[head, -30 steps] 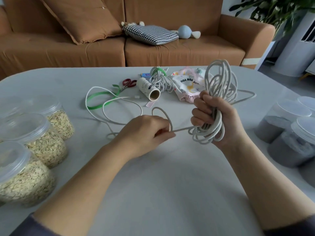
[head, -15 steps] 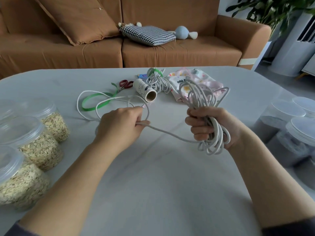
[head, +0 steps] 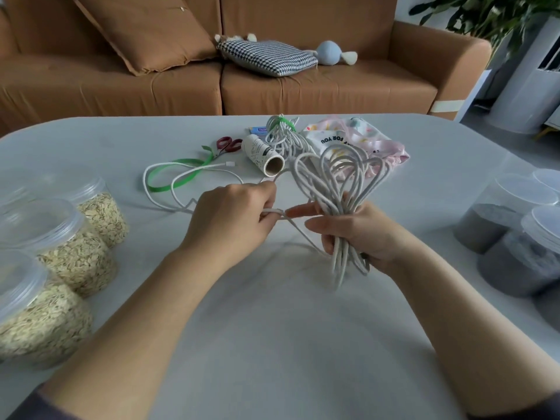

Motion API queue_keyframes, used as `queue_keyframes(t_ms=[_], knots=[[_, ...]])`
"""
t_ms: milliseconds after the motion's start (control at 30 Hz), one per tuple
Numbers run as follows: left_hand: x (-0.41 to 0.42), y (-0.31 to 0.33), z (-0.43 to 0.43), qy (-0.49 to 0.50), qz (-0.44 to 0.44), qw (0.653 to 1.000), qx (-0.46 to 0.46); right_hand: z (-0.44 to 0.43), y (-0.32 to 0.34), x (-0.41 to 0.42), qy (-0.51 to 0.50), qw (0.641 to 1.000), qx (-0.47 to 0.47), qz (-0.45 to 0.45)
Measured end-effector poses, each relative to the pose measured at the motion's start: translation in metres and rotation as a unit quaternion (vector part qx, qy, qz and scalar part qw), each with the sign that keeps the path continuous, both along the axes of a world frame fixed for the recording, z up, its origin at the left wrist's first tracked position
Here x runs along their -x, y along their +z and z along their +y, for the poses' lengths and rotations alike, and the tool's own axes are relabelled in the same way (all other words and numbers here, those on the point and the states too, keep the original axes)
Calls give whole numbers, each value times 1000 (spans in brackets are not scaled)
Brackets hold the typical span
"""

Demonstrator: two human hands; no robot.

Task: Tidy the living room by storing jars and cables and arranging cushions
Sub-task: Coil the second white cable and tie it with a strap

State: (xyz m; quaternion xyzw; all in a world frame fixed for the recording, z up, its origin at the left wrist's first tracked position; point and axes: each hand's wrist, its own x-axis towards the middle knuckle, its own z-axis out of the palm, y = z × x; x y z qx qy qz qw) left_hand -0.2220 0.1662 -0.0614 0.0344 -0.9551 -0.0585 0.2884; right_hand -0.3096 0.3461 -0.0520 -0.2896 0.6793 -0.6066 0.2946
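1. a white cable is held at the centre of the frame, above the tabletop; its loops are gathered into a bundle that fans out upward.
2. the bundle is clasped at its middle by the right hand; the grip is closed round the strands, with the forefinger stretched out toward the left.
3. one strand of the same cable is pinched by the left hand, just beside the right hand; the grip is narrow, with the thumb pressed against curled fingers.
4. the rest of the cable is trailed leftward over the tabletop, and its plug is laid beside a green ribbon.
5. above the hands in the frame are seen a roll, scissors, a tied cable bound in green, and a pink pouch.
6. three lidded oat jars are stood at the left edge, and lidded grey jars at the right edge.
7. on the sofa at the top, a brown cushion is leaned against the back; a checked cushion is laid on the seat, with a blue toy just beside it.
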Motion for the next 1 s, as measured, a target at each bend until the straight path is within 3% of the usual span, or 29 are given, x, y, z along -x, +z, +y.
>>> queue_keyframes(t_ms=[233,433,667,767,867,1000], knots=[[0,-1,5,-39,59,997,-3,-15,-15,4,-92,982,-23,165],[1,-4,-9,9,91,996,1,-14,-11,3,-77,975,-45,201],[5,1,-1,-68,97,990,-82,-19,-18,-1,-86,977,3,196],[5,1,-1,-72,92,991,-71,-19,-17,1,-82,972,10,222],[4,3,-16,-15,104,994,12,-10,-11,7,-60,970,15,234],[0,4,-27,37,99,994,-14,3,-6,15,-33,976,15,213]])
